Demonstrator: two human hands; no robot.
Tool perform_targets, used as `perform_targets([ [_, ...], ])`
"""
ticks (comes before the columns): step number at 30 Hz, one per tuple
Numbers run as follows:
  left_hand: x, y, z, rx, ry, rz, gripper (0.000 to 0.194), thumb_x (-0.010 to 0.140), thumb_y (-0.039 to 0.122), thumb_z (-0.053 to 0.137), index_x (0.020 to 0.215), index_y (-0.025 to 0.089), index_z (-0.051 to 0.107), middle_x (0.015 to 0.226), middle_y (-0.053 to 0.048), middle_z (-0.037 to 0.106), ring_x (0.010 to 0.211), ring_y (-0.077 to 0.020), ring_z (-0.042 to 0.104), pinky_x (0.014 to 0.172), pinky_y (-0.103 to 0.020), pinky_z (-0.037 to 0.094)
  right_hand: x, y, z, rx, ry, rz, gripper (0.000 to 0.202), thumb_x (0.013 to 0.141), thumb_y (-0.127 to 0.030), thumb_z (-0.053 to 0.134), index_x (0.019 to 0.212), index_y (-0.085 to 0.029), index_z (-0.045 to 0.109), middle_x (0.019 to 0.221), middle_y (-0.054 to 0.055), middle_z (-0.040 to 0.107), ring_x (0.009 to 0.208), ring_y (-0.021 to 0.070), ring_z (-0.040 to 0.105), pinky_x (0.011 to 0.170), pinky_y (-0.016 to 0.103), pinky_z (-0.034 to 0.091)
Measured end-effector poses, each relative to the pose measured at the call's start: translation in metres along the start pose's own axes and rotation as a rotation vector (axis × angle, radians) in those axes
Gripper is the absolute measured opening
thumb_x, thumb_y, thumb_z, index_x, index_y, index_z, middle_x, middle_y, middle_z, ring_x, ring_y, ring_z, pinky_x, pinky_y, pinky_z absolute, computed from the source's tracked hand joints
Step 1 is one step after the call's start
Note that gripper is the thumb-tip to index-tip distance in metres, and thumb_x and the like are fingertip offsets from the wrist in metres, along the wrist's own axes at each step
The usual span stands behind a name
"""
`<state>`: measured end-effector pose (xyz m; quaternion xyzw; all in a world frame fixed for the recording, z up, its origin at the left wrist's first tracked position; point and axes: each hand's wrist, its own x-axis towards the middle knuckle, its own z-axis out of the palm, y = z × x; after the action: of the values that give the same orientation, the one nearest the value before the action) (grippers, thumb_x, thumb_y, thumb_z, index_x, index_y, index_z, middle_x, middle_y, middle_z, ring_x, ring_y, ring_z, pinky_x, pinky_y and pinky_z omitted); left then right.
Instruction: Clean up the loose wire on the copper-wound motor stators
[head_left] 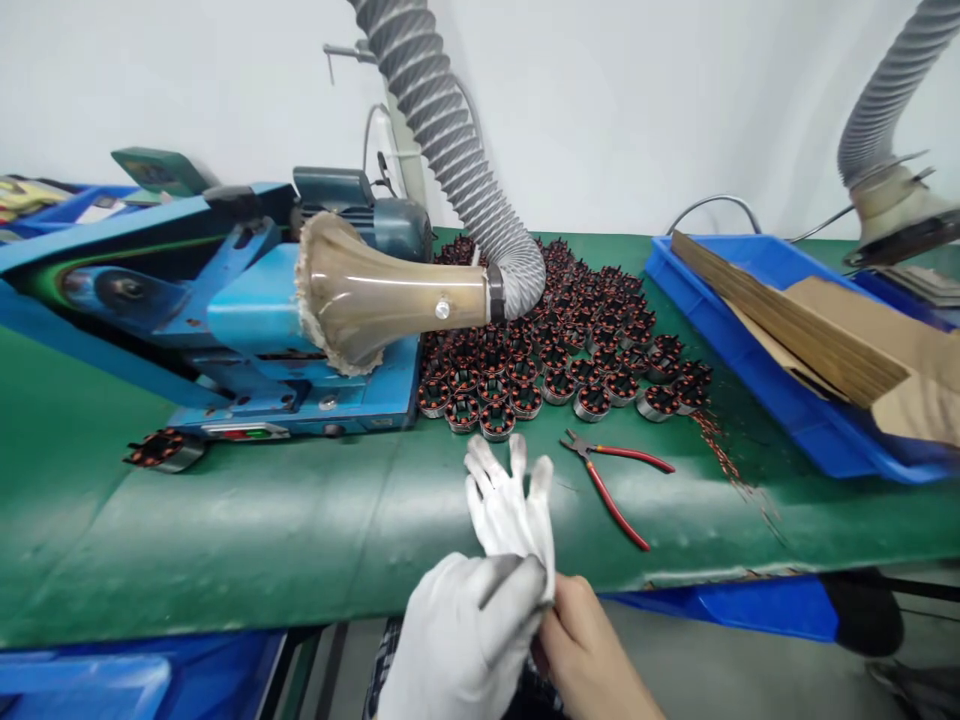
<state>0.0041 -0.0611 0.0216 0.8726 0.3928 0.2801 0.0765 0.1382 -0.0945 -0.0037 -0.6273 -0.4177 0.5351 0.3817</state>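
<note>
While the gloved fingers of the left hand (469, 630) pinch the cuff of a loose white glove (510, 505), the bare right hand (589, 645) presses against that same cuff from the right, its fingers curled together at the opening; how far they reach inside cannot be told. The loose glove stands up from the two hands at the near edge of the bench, its empty fingers spread and pointing far, toward the stock on the green bench mat (225, 540).

Just to the right of the glove lie red-handled wire cutters (611, 480), their nose pointing far-left and their handles trailing near-right. Beyond the glove's fingertips sits a dense cluster of copper-wound motor stators (555, 340), packed side by side and stretching from mid-bench toward the far wall. A few strands of copper wire scrap (724, 460) trail off the cluster's right end. One single stator (161, 450) lies well apart at the left, close to the base of a blue bench machine (247, 310). A tan, translucent extraction hood (375, 290) rests against that machine, joined to a grey ribbed hose (450, 130) that climbs up the far wall. At the right, a blue plastic tray (750, 360) holds a leaning stack of cardboard sheets (810, 320), and a second hose and hood hang above it.
</note>
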Motion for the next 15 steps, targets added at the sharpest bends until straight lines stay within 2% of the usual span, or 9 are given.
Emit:
perform_targets([
  [2, 0.003, 0.005, 0.000, -0.026, 0.015, 0.091, 0.019, 0.086, 0.017, 0.040, 0.093, 0.024, 0.057, 0.075, 0.000, 0.065, 0.053, -0.0121, 0.054, 0.047, -0.025, 0.035, 0.006, -0.007, 0.000, 0.244, 0.128, 0.107, 0.028, 0.071, -0.043, 0.063, 0.078, -0.016, 0.062, 0.073, 0.005, 0.061, 0.072, 0.0220, 0.056, 0.062, 0.028, 0.046],
  [4, 0.008, 0.008, 0.001, -0.114, 0.028, 0.149, 0.020, 0.087, 0.015, 0.037, 0.092, 0.023, 0.055, 0.076, 0.001, 0.066, 0.052, -0.0112, 0.053, 0.047, -0.025, 0.034, 0.013, -0.018, -0.004, 0.543, 0.178, 0.119, 0.030, 0.066, -0.045, 0.068, 0.076, -0.018, 0.060, 0.071, 0.004, 0.061, 0.063, 0.0188, 0.055, 0.057, 0.027, 0.047],
  [6, 0.013, 0.009, 0.005, -0.260, 0.022, 0.127, 0.020, 0.088, 0.016, 0.035, 0.090, 0.022, 0.054, 0.075, 0.000, 0.065, 0.054, -0.0114, 0.054, 0.050, -0.025, 0.038, 0.019, -0.033, -0.010, 0.730, 0.178, 0.038, 0.029, 0.064, -0.046, 0.071, 0.075, -0.022, 0.059, 0.065, 0.001, 0.059, 0.054, 0.0150, 0.052, 0.052, 0.026, 0.046],
  [8, 0.018, 0.010, 0.013, -0.368, -0.016, 0.042, 0.020, 0.088, 0.020, 0.035, 0.089, 0.022, 0.054, 0.075, -0.002, 0.063, 0.061, -0.0131, 0.056, 0.055, -0.025, 0.041, 0.023, -0.047, -0.018, 0.776, 0.163, -0.082, 0.027, 0.063, -0.047, 0.070, 0.075, -0.025, 0.060, 0.062, 0.000, 0.057, 0.051, 0.0144, 0.051, 0.050, 0.026, 0.047],
  [11, 0.024, 0.016, 0.026, -0.339, -0.082, -0.064, 0.017, 0.085, 0.028, 0.040, 0.089, 0.023, 0.055, 0.077, -0.004, 0.060, 0.065, -0.0159, 0.056, 0.057, -0.027, 0.043, 0.029, -0.059, -0.030, 0.637, 0.146, -0.212, 0.027, 0.067, -0.053, 0.061, 0.074, -0.027, 0.061, 0.052, -0.001, 0.052, 0.050, 0.0169, 0.051, 0.051, 0.031, 0.048],
  [13, 0.027, 0.023, 0.034, -0.246, -0.110, -0.074, 0.015, 0.081, 0.035, 0.047, 0.087, 0.024, 0.055, 0.075, -0.003, 0.059, 0.064, -0.0165, 0.055, 0.055, -0.028, 0.042, 0.036, -0.064, -0.038, 0.365, 0.145, -0.175, 0.025, 0.073, -0.051, 0.052, 0.073, -0.028, 0.062, 0.047, -0.004, 0.047, 0.051, 0.0165, 0.052, 0.056, 0.034, 0.048],
  [15, 0.031, 0.031, 0.045, -0.111, -0.133, -0.053, 0.016, 0.077, 0.040, 0.053, 0.084, 0.026, 0.055, 0.069, -0.001, 0.057, 0.057, -0.0155, 0.054, 0.047, -0.027, 0.039, 0.046, -0.069, -0.047, 0.077, 0.110, -0.084, 0.039, 0.086, -0.041, 0.030, 0.073, -0.026, 0.062, 0.046, -0.006, 0.042, 0.054, 0.0125, 0.055, 0.061, 0.037, 0.043],
])
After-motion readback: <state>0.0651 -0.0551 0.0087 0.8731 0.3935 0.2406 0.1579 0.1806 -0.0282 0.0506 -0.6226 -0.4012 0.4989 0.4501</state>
